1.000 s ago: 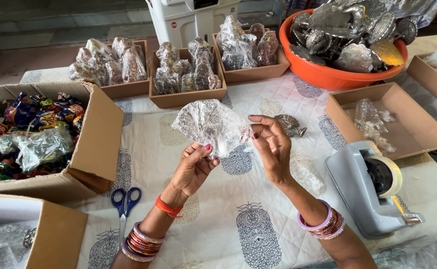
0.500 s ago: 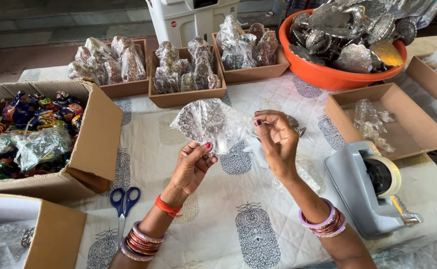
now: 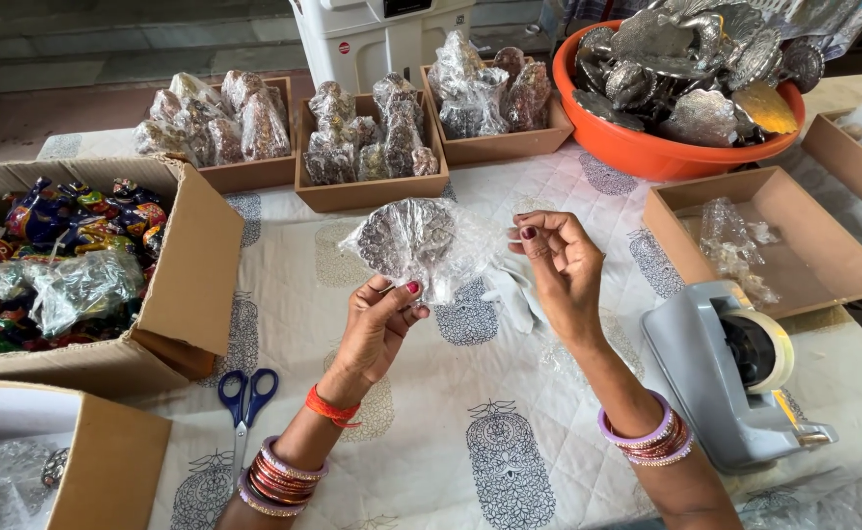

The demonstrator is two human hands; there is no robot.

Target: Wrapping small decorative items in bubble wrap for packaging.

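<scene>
Head view: a wrapped silver piece (image 3: 413, 240) is pinched in the left hand (image 3: 380, 329) above the desk (image 3: 510, 442). Since a second ago the right hand (image 3: 561, 265) has let go and closed its fingertips, empty or on film too thin to see. Scissors (image 3: 246, 397) lie near.

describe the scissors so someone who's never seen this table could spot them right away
Start at the big open cardboard box full of colourful figurines on the left of the patterned tablecloth. Just below its lower right corner, left of the person's left hand and bangled wrist, lie the scissors, flat on the cloth. They are the only blue-handled tool there; the other tool, a grey tape dispenser, sits far right.
</scene>
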